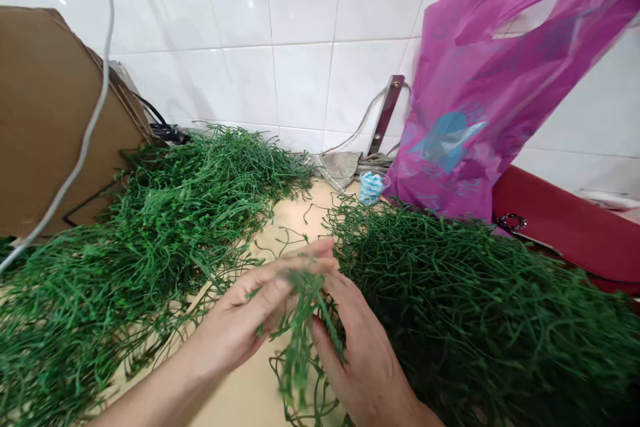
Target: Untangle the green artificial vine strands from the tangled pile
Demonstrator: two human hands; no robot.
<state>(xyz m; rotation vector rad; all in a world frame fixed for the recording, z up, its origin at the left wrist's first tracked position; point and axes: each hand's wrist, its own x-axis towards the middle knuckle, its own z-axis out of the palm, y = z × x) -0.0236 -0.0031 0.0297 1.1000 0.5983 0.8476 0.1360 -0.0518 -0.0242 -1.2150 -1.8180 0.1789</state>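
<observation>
A small bunch of thin green plant stems (301,347) hangs between my two hands, its lower ends blurred by motion. My left hand (253,307) closes on the upper part, with the thumb across the stems and the fingers stretched out behind them. From the other side, my right hand (367,347) grips the same bunch between thumb and fingers. Some fingertips overlap at the top, so where each finger touches cannot be seen fully. Past my left hand spreads a large heap of similar stems (185,193). A darker heap (475,280) lies beside my right hand.
The pale tabletop (295,217) shows between the heaps. A cardboard box (55,113) stands at left, with a white cable (95,113) in front. At right are a purple plastic bag (465,107), a red case (565,227) and a cup of blue-white pieces (371,188). Behind is a tiled wall (300,7).
</observation>
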